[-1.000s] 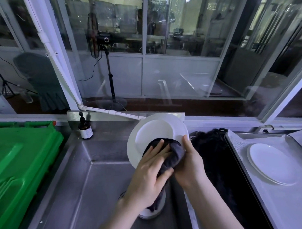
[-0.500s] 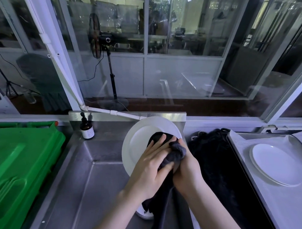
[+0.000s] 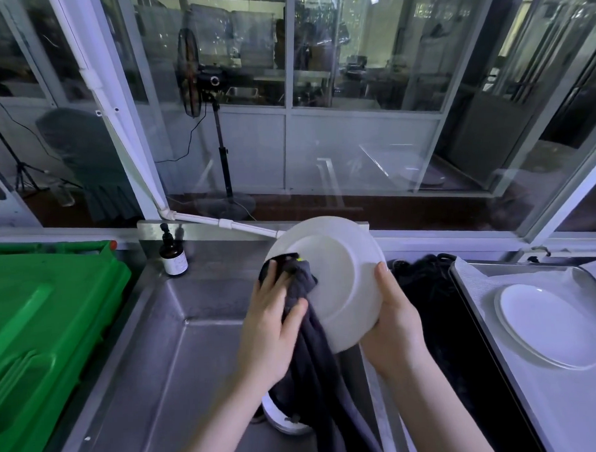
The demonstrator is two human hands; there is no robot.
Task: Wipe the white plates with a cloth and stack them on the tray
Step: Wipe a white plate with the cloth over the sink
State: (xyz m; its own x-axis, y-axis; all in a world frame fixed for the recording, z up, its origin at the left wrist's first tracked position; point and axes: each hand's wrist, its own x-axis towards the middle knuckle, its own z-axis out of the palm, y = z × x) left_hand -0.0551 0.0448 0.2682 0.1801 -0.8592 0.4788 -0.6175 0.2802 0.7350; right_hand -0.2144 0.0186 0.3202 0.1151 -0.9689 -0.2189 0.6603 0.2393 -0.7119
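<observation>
Over the sink (image 3: 179,358), the right hand (image 3: 391,324) gripped the tilted plate (image 3: 342,275) by its rim while the left hand (image 3: 270,331) clutched the cloth (image 3: 303,279) against it.

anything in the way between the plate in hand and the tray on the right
Nothing visible blocks it. A black bundle lies between the sink and the tray, apparently lower than the held plate. A second plate already lies on the tray.

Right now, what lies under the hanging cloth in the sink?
A white rounded edge, apparently plates, shows in the sink beneath the cloth; the cloth covers the rest.
</observation>
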